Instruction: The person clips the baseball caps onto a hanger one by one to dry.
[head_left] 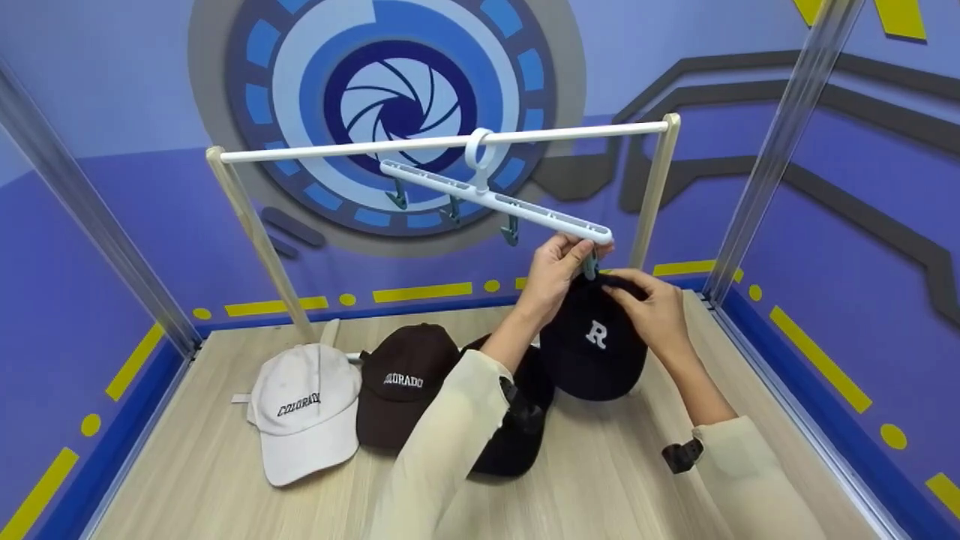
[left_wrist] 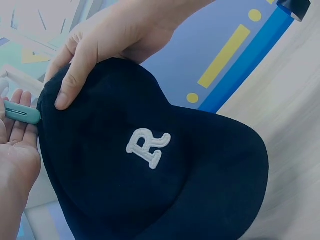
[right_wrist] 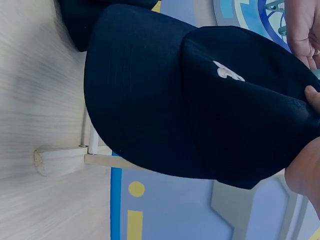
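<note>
A black baseball cap with a white R (head_left: 589, 352) hangs brim down below the right end of a white clip hanger (head_left: 544, 215). My left hand (head_left: 551, 274) pinches the green clip (left_wrist: 22, 113) at that end. The clip's tip meets the cap's upper edge; whether it bites the fabric I cannot tell. My right hand (head_left: 654, 311) grips the cap's top edge, its thumb (left_wrist: 70, 87) lying on the outside of the crown. In the right wrist view the cap (right_wrist: 145, 95) covers most of the fingers.
The hanger's ring (head_left: 480, 150) loops over the rod (head_left: 337, 149) of a wooden rack, and more green clips (head_left: 511, 229) dangle from it. A white cap (head_left: 307, 405), a brown cap (head_left: 405, 375) and another black cap (head_left: 517, 442) lie on the wooden tabletop (head_left: 202, 465).
</note>
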